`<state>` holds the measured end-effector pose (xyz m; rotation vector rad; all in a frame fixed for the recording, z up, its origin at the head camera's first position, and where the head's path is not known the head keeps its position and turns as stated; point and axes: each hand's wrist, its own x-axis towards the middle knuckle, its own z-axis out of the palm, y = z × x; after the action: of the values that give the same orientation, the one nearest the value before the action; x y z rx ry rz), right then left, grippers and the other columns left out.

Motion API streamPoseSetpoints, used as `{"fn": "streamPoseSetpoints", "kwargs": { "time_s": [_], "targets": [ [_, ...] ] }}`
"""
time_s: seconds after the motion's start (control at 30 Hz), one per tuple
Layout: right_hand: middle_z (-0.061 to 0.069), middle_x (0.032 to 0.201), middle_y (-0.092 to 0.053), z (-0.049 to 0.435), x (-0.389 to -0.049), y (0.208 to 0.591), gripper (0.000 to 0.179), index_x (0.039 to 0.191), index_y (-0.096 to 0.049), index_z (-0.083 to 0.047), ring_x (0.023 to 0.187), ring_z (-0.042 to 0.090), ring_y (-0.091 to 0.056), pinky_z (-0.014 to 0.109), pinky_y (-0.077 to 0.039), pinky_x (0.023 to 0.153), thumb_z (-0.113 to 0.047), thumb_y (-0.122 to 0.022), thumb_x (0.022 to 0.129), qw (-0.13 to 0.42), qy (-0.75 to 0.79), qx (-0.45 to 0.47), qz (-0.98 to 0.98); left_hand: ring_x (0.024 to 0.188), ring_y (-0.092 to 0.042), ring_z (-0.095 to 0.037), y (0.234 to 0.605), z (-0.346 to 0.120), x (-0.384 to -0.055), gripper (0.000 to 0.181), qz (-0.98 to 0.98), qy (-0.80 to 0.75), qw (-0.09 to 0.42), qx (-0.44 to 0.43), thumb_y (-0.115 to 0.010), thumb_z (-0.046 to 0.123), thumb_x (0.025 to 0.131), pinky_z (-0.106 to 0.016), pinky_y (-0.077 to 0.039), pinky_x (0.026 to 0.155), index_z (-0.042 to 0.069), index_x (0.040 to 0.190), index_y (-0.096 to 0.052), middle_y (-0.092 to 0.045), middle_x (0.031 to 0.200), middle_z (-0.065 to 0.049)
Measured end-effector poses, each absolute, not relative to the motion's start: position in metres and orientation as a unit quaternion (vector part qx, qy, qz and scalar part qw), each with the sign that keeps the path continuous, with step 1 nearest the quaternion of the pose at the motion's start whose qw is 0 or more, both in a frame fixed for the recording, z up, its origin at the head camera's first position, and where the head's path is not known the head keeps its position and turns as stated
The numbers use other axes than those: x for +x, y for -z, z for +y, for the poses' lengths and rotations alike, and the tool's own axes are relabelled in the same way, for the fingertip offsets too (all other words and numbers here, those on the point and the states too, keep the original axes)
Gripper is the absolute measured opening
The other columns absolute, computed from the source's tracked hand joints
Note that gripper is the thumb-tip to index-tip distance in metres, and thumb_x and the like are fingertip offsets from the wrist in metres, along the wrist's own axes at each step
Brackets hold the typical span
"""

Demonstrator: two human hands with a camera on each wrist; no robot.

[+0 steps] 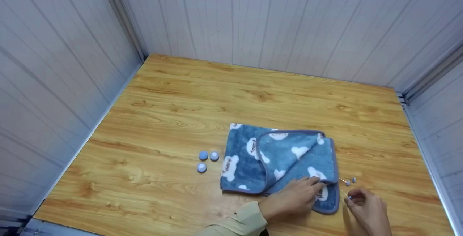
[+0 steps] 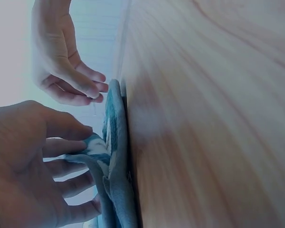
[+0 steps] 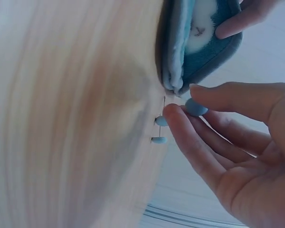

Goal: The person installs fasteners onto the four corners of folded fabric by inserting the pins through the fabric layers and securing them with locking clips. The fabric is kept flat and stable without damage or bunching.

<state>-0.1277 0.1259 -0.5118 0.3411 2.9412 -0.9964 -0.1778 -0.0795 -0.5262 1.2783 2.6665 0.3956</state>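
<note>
A folded blue fleece blanket (image 1: 242,172) with white patterned patches and a grey-blue trim lies on the wooden table. My left hand (image 1: 298,194) is at its front right part, pinching a raised layer of the fleece (image 2: 97,147) between thumb and fingers. Just off the blanket's right edge, my right hand (image 1: 369,209) pinches a pin by its round blue head (image 3: 196,107); the thin shaft points toward the blanket. Two more blue-headed pins, one nearer (image 1: 348,183) and one farther (image 1: 354,180), lie on the table beyond that hand.
Left of the blanket stand three small round blue caps (image 1: 202,167), two with pale tops. Pale panel walls (image 1: 231,19) enclose the wooden table (image 1: 162,120) at the back and both sides.
</note>
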Motion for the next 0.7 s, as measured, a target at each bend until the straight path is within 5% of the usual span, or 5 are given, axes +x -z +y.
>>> {"fn": "streamPoseSetpoints", "kwargs": {
  "time_s": [0.33,0.7],
  "targets": [
    [0.02,0.082,-0.069,0.114,-0.123,0.505,0.015,0.088,-0.067,0.009,0.064,0.01,-0.065,0.009,-0.046,0.055,0.007,-0.071,0.073,-0.087,0.334,0.141,0.928,0.102,-0.054,-0.002,0.525,-0.087,-0.185,0.046,0.874,-0.243,0.022,0.419,-0.055,0.005,0.089,-0.013,-0.042,0.085,0.016,0.133,-0.052,-0.053,0.125,0.005],
    [0.021,0.09,-0.069,0.102,-0.121,0.5,0.017,0.092,-0.068,0.006,0.066,-0.008,-0.058,0.007,-0.045,0.057,0.006,-0.072,0.076,-0.138,0.356,0.117,0.917,0.111,-0.054,-0.005,0.519,-0.093,-0.189,0.044,0.862,-0.306,-0.018,0.404,-0.055,0.003,0.088,-0.014,-0.039,0.091,0.013,0.131,-0.055,-0.057,0.127,0.003]
  ]
}}
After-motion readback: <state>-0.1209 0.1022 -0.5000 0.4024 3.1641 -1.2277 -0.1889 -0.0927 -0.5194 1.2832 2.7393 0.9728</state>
